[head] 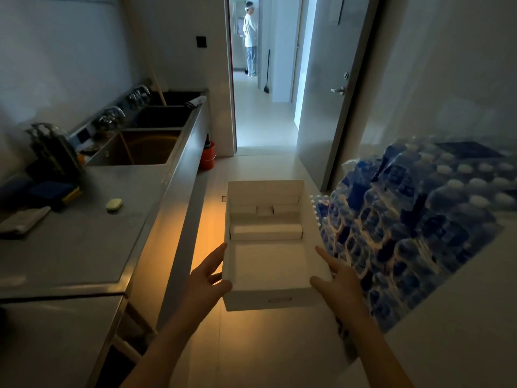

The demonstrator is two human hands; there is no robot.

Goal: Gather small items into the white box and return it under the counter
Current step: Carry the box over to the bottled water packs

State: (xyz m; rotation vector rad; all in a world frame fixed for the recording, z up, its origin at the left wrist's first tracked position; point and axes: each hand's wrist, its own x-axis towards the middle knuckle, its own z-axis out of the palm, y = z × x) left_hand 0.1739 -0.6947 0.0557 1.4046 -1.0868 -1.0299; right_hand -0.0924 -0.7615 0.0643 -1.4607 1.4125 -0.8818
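I hold a white open-topped box (279,299) in front of me, above the floor beside the steel counter (84,242). Small white packs lie inside its far half; the near half is bare. My left hand (205,278) grips the box's near left corner, thumb over the rim and fingers along the side wall. My right hand (337,278) grips the near right corner the same way. On the counter lie a small pale yellow-green case (114,204) and a folded grey cloth (23,221).
Three sinks (148,147) with taps run along the counter. A dark bundle and a blue-and-yellow sponge (56,191) sit at its left. Stacked shrink-wrapped water bottles (419,219) crowd the right. A red bucket (207,158) stands by the doorway; a person stands far down the corridor.
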